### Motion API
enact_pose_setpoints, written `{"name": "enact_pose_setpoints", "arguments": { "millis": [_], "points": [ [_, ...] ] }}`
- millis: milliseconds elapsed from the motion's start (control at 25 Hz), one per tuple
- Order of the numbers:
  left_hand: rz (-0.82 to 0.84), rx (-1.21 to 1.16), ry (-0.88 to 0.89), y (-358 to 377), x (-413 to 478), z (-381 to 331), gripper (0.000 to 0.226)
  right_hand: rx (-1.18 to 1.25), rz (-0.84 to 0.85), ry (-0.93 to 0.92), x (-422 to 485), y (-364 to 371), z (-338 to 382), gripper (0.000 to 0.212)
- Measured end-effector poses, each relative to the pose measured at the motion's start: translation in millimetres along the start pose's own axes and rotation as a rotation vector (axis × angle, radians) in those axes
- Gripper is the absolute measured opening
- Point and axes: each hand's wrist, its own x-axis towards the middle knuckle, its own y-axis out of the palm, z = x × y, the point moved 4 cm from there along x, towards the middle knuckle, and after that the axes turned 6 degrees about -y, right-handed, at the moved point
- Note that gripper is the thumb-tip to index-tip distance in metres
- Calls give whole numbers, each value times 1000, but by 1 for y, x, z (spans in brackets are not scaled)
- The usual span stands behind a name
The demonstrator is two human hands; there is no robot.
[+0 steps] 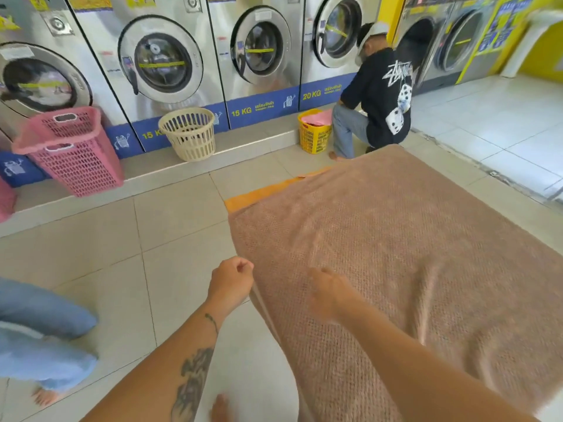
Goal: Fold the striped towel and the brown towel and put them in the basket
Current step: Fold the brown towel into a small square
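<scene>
now | brown towel long axis runs away | left hand pinches edge | right hand blurred, unclear

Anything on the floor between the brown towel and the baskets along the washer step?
Nothing visible. Bare tile lies between the brown towel and the cream basket and pink basket. A crouching person sits by the yellow basket, near the towel's far edge.

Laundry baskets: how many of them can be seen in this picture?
3. A pink basket stands at the left, a cream basket in the middle, a yellow basket beside the crouching person. More may sit outside the frame.
</scene>
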Motion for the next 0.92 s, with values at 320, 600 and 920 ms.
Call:
{"name": "enact_pose_setpoints", "arguments": {
  "millis": [320,600,920],
  "points": [
    [95,-151,-89,2,155,-3,39,-194,22,155,76,32,46,83],
    [-38,-123,-102,-26,225,-3,9,-199,-30,204,120,28,78,76],
    [265,-99,-148,-33,245,-11,59,-93,-318,360,106,25,78,61]
  ]
}}
